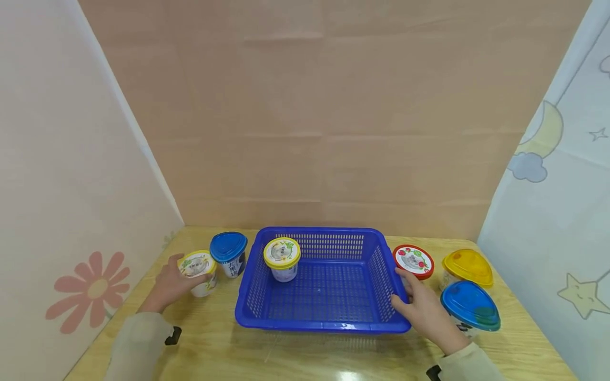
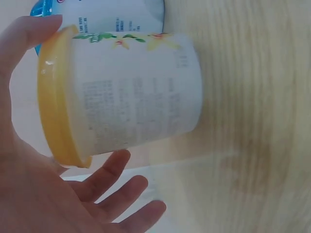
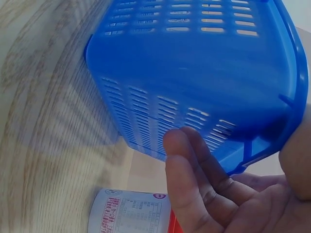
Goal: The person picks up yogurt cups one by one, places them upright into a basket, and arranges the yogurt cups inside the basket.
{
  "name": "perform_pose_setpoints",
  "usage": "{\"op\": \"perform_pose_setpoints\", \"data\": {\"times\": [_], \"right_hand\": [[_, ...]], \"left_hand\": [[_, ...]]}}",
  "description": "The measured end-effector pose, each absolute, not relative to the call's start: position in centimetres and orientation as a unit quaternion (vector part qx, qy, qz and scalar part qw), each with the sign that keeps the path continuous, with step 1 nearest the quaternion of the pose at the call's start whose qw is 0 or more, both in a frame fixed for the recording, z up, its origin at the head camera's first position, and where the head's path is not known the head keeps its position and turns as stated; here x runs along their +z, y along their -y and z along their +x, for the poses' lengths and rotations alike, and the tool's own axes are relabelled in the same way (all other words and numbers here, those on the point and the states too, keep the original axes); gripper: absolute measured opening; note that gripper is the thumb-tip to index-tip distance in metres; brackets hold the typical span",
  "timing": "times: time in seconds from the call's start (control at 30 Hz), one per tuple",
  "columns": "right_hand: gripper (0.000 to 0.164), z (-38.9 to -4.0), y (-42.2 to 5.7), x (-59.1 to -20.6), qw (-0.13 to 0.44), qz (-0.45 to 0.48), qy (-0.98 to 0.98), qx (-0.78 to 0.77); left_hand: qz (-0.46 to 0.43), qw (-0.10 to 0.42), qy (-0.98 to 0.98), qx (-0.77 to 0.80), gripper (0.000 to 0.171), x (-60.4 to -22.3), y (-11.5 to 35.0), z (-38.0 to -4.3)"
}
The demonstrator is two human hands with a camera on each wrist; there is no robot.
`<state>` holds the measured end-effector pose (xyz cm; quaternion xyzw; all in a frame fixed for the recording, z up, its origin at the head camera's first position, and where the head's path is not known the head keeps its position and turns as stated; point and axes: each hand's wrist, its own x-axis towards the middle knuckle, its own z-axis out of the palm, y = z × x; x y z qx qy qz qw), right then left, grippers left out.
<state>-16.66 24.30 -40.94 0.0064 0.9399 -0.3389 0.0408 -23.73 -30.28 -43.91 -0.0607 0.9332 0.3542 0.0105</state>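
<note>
A white cup with a yellow lid stands at the table's left. My left hand spans it, thumb against the lid's rim and fingers round the far side; the left wrist view shows the cup between thumb and fingers, some fingertips spread off it. Within the blue plastic basket, near its left wall, stands another yellow-lidded cup. My right hand holds the basket's right rim, its thumb over the edge and its fingers along the outer wall.
Behind the left cup is a blue-lidded cup. Right of the basket stand a red-lidded cup, partly behind my hand, a yellow-lidded tub and a blue-lidded tub. A brown backdrop closes the wooden table's far edge.
</note>
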Motion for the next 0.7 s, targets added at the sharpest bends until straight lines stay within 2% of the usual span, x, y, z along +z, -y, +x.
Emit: {"op": "perform_pose_setpoints", "data": {"times": [0.23, 0.7], "right_hand": [[0.072, -17.0, -24.3, -41.0, 0.045, 0.008, -0.939, -0.342], [0.072, -16.9, -24.3, -41.1, 0.042, 0.009, -0.939, -0.342]], "left_hand": [[-0.058, 0.028, -0.907, 0.416, 0.116, -44.5, 30.7, -23.8], [-0.06, 0.015, -0.917, 0.395, 0.117, -45.2, 31.0, -24.1]]}}
